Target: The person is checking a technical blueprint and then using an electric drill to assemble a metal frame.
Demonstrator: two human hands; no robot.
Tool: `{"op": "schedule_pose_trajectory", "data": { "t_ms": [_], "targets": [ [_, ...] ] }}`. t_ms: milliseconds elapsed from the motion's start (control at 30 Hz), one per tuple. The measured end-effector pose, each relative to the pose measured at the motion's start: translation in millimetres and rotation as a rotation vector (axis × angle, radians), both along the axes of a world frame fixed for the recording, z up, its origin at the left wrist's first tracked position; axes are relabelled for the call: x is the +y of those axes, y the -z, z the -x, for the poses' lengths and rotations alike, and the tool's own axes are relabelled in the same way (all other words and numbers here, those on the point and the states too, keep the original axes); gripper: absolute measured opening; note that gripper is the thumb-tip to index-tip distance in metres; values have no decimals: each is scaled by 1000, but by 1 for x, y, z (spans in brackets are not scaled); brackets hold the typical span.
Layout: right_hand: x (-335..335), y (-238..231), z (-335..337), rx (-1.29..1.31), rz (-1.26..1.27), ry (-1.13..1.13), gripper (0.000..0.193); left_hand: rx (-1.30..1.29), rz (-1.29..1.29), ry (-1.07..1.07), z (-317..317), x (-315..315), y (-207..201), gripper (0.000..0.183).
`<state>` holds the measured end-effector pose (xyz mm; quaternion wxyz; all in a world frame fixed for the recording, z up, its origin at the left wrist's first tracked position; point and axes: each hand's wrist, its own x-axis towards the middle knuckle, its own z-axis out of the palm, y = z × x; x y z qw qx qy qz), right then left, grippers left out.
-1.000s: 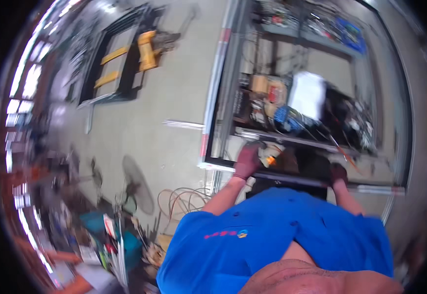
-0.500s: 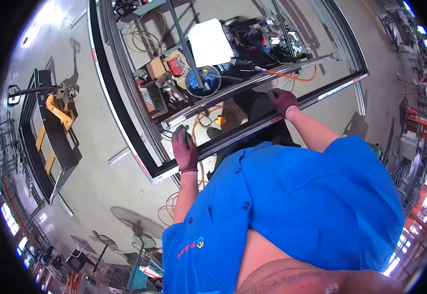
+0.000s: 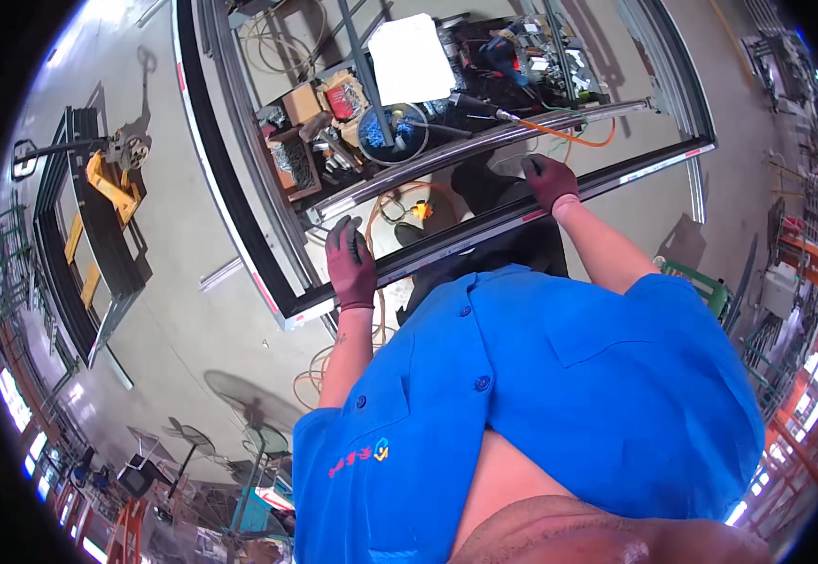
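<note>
A large rectangular metal frame (image 3: 451,246), black with silver edging, lies in front of me at waist height. My left hand (image 3: 350,268), in a maroon glove with dark fingers, is closed over its near bar by the left corner. Farther right along the same bar, my right hand (image 3: 551,184), gloved alike, has its fingers curled round it. The undersides of both grips are hidden. Just beyond the bar runs a silver rail (image 3: 484,148), and an air tool (image 3: 476,106) with an orange hose rests above it.
Inside the frame's outline are a white sheet (image 3: 411,60), a blue tub of small parts (image 3: 393,132), a box of screws (image 3: 293,167) and a red box (image 3: 344,100). A stand with yellow arms (image 3: 113,193) is on the floor at left. Hoses (image 3: 313,376) trail near my feet.
The view has shifted slightly, with the frame's left corner a little higher in the picture. Both hands are still on the near bar.
</note>
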<state>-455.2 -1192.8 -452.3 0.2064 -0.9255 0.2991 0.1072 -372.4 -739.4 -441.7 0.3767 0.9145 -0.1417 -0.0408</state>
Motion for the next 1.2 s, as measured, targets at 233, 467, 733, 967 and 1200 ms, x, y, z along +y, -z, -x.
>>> {"op": "schedule_pose_trajectory", "data": {
  "t_ms": [233,467,733,967,1200],
  "targets": [
    [1,-1,-1,-19,-65,-18,43,-27,-35,-52,4,-2,3,41],
    [-23,14,19,61,-125,-146,34,-85,-125,-98,1,-23,18,50],
    [-30,-11,14,-215,-629,-416,26,-9,-85,-252,29,-30,15,58],
    [-60,5,-40,175,-985,-329,34,-35,-413,-287,14,-115,-7,32],
    [-105,129,-217,60,-878,-240,55,25,-495,-262,7,-107,-2,33]
  ]
}}
